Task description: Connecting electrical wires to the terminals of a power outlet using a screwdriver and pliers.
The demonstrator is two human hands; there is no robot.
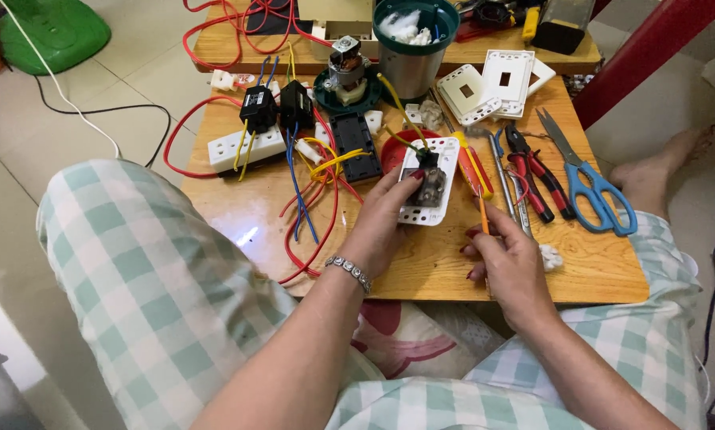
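Landmark: white switch plate, lying near the middle of the wooden table.
Left hand: grasps the plate's left edge, thumb on its face; the plate sits just beyond the fingertips, tilted.
Right hand: clenched on an orange-handled screwdriver, just right of the plate; the handle rises past the plate's right edge.
Right of plate: red pliers, then blue scissors.
Left of plate: tangled red wires, black module.
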